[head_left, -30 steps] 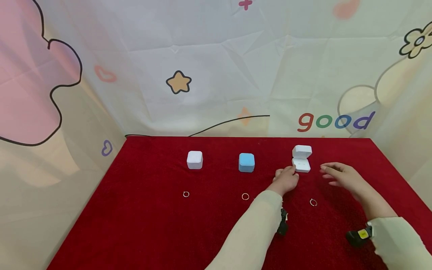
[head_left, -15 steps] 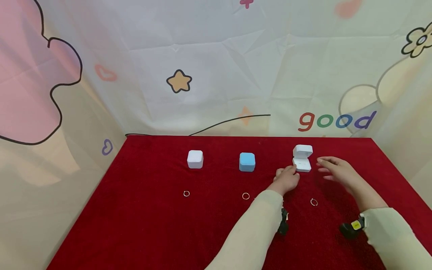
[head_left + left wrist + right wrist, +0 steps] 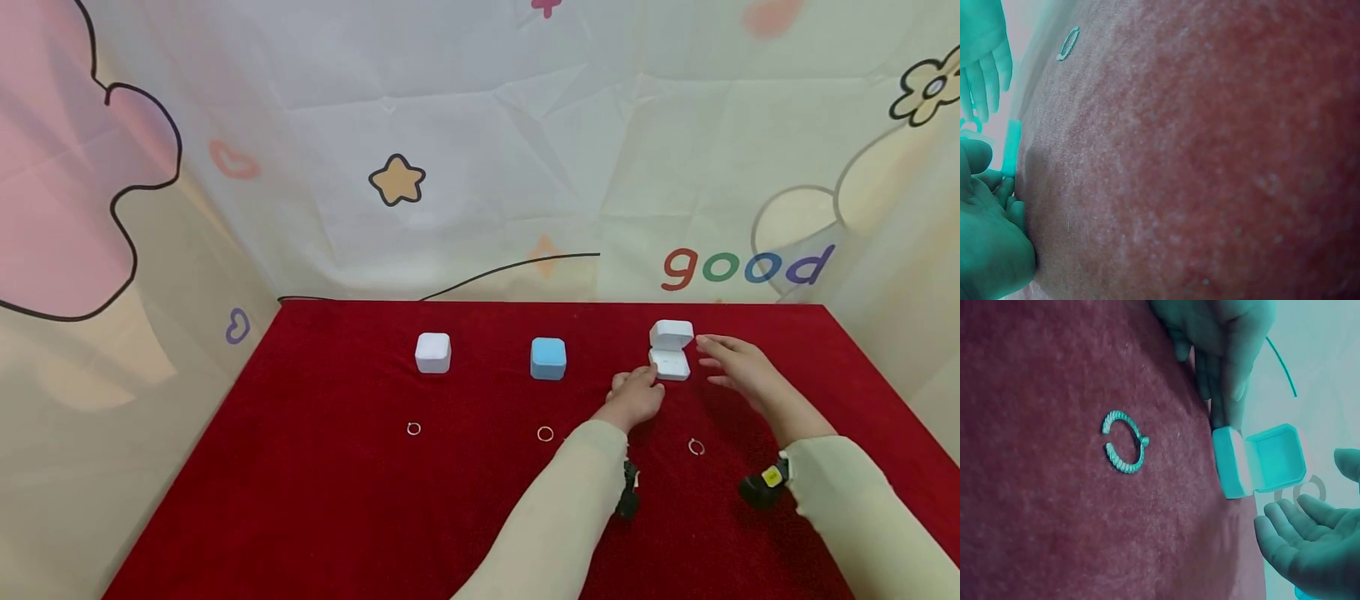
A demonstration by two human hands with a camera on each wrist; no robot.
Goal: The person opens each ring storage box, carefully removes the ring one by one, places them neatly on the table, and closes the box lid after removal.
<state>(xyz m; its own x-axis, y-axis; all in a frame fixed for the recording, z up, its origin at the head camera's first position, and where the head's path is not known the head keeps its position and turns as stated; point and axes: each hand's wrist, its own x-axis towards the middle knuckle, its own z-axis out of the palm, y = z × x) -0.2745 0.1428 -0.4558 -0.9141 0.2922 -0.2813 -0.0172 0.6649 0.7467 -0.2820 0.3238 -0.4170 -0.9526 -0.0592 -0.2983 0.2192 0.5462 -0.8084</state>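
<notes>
A white ring box (image 3: 670, 364) stands with its lid raised at the right of the red cloth. My left hand (image 3: 634, 397) rests low on the cloth, extended fingers touching the left side of the box base. To the right of the box, my right hand (image 3: 738, 367) is raised, fingers loosely extended, fingertips close to the lid and nothing held. In the right wrist view the open box (image 3: 1235, 462) lies between both hands, and a twisted ring (image 3: 1125, 442) with a small stud lies in front of it.
A white closed box (image 3: 432, 353) and a blue closed box (image 3: 548, 359) stand in line to the left. A small ring (image 3: 413, 428) and a larger ring (image 3: 545, 434) lie in front of them. A printed curtain (image 3: 480, 150) hangs behind the table.
My right hand has moved left and slightly away from me, up to the box's lid side. My left hand has stayed at the box, and the boxes and rings have not moved.
</notes>
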